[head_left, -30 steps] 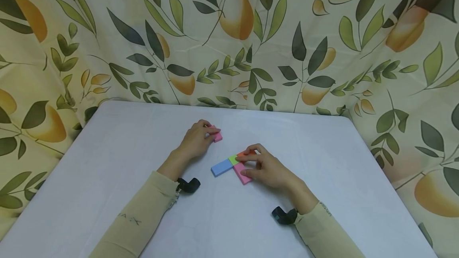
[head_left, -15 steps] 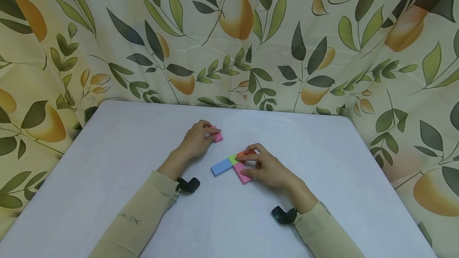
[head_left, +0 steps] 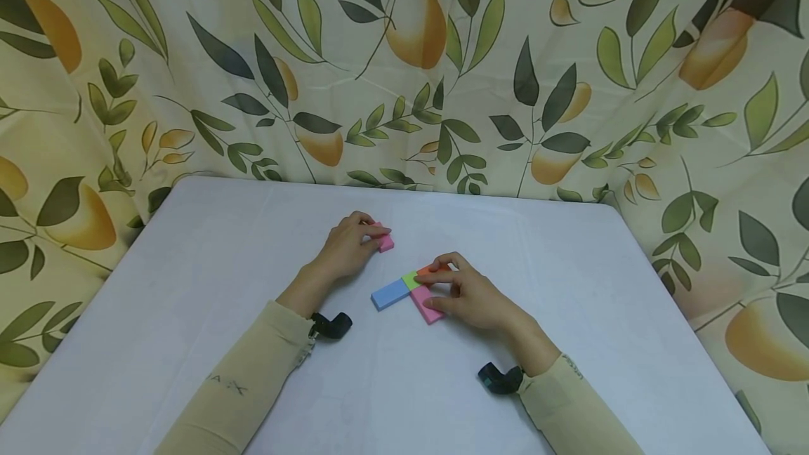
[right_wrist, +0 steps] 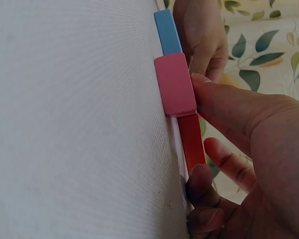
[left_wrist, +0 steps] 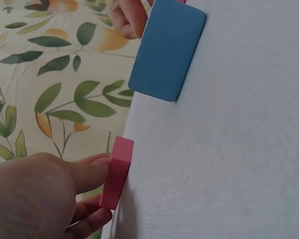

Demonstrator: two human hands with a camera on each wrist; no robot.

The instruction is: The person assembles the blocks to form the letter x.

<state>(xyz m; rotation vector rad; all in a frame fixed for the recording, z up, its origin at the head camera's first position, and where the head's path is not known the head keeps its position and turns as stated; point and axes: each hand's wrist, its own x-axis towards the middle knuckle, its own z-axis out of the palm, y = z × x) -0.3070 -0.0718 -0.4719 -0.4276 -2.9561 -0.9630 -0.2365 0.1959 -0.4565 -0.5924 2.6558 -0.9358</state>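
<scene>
Flat coloured blocks lie together mid-table: a blue block (head_left: 390, 294), a small green block (head_left: 411, 280), an orange block (head_left: 432, 270) and a pink block (head_left: 425, 307). My right hand (head_left: 464, 293) pinches the orange block between fingers and thumb, its thumb (right_wrist: 224, 107) against the pink block (right_wrist: 175, 84). The orange block (right_wrist: 192, 141) shows between them. My left hand (head_left: 350, 246) pinches a separate pink block (head_left: 384, 241) farther back on the left. In the left wrist view that pink block (left_wrist: 116, 172) stands on the cloth by my fingers (left_wrist: 84, 172), with the blue block (left_wrist: 167, 50) beyond.
A white cloth covers the table (head_left: 221, 265). A leaf-and-pear patterned curtain (head_left: 404, 69) hangs close behind and round both sides. Black wrist cameras (head_left: 331, 326) sit on both beige sleeves.
</scene>
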